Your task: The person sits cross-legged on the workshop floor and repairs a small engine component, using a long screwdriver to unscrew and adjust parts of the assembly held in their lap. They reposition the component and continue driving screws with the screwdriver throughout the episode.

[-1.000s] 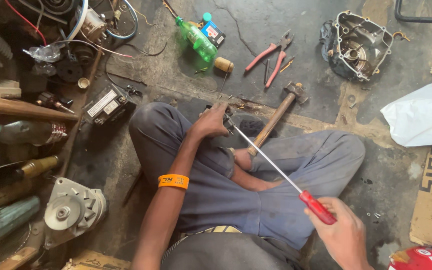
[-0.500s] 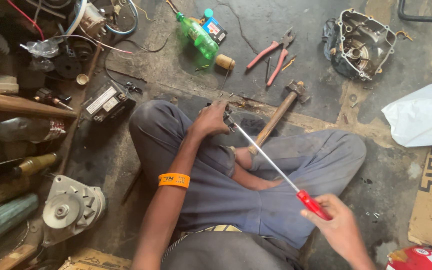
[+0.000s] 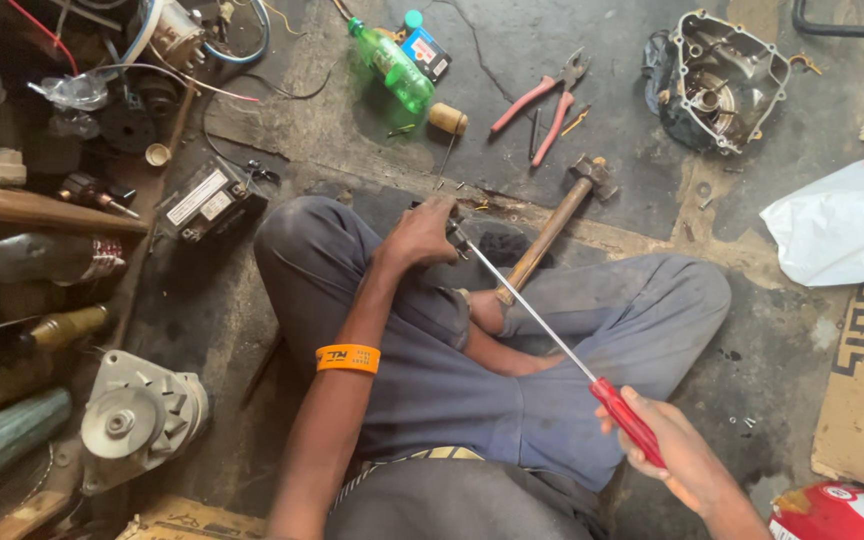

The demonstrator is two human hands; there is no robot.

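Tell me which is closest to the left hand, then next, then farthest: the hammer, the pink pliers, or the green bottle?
From the left hand, in the head view:
1. Hammer, just to its right.
2. Green bottle, on the floor beyond it, and the pink pliers, beyond and to the right: too close to rank.

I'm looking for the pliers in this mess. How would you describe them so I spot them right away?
Start at the green plastic bottle lying on the concrete floor near the top of the view and go right, past the small tan knob. The pliers lie there open in a V, above the head of the wooden-handled hammer. Their pink-red handle grips set them apart from everything nearby.
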